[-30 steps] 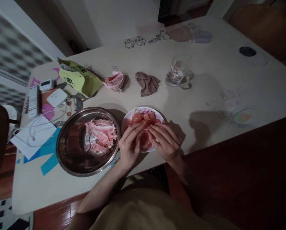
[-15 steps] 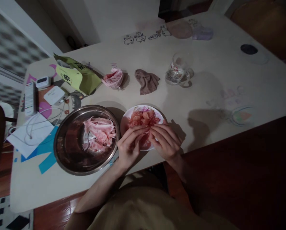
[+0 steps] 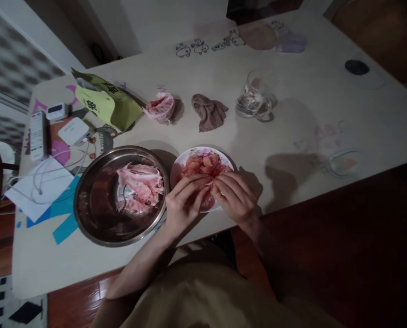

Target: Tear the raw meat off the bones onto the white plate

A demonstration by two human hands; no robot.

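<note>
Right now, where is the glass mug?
In the head view, the glass mug stands just right of the crumpled brown cloth, beyond and right of the plate.

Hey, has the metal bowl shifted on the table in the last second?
No. The metal bowl keeps its spot just left of the plate and over the blue paper; only the camera view drifted.

A glossy steel bowl (image 3: 120, 196) gleams near the table's (image 3: 292, 136) front edge beside a smooth white plate (image 3: 179, 166), apparently ceramic; clear glass mug (image 3: 254, 98), crumpled brown cloth (image 3: 209, 111) and matt table surface lie beyond.
</note>
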